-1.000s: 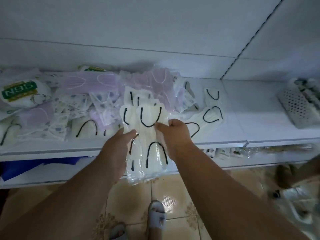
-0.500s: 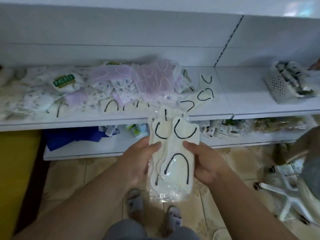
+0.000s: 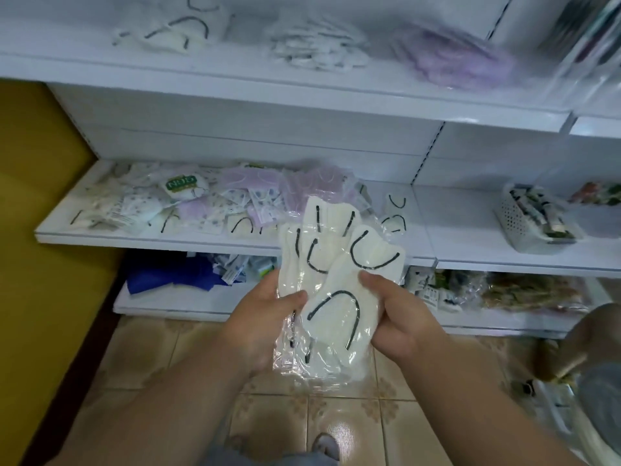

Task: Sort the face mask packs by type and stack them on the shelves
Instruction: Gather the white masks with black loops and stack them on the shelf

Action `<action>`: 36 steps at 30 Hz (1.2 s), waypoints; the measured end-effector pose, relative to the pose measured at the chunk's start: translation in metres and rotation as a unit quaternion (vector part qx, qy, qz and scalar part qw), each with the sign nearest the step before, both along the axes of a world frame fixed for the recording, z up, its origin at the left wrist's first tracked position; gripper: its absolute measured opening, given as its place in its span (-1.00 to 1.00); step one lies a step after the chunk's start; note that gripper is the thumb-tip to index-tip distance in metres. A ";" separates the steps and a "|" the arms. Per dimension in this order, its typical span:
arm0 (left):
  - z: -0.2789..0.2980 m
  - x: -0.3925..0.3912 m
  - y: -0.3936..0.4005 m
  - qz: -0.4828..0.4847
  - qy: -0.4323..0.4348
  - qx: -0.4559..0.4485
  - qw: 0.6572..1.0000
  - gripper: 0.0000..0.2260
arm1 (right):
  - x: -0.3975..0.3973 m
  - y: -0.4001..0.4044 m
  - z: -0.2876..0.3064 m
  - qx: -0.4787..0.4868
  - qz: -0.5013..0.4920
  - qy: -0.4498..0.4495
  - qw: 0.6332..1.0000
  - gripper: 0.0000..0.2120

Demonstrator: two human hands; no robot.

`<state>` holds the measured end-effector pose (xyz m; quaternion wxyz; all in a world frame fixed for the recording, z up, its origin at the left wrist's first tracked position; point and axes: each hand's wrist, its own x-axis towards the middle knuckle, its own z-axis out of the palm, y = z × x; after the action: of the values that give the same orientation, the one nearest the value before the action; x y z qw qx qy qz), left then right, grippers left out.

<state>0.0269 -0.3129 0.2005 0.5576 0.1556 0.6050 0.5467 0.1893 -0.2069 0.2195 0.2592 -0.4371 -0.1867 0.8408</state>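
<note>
From the head camera, the left hand [image 3: 265,317] and right hand [image 3: 400,314] each pinch one side of a small bundle of white mask packs [image 3: 336,290], thumbs on top and fingers curled beneath, held in front of the middle shelf [image 3: 235,237] where a mixed pile of packs [image 3: 215,206] lies. The bundle looks light and soft, and its clear wrappers are probably slippery, so the fanned packs could slide apart; holding both long edges near the middle seems safest.
</note>
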 end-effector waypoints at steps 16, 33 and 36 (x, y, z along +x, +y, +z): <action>0.097 -0.137 -0.078 0.030 0.126 0.107 0.986 -0.68 | -0.135 -0.086 0.087 0.136 0.027 -0.014 0.990 -0.72; 0.177 -0.252 -0.005 0.136 0.127 0.157 0.970 -0.80 | -0.270 0.023 0.160 0.310 -0.012 -0.100 0.945 -0.80; 0.185 -0.278 0.020 0.146 0.158 0.138 0.967 -0.78 | -0.300 0.051 0.174 0.320 0.025 -0.094 0.942 -0.82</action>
<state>-0.2509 -0.2925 0.3858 0.3418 0.2252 0.6205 0.6689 -0.1105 -0.1557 0.3937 0.3455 -0.4038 -0.4802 0.6978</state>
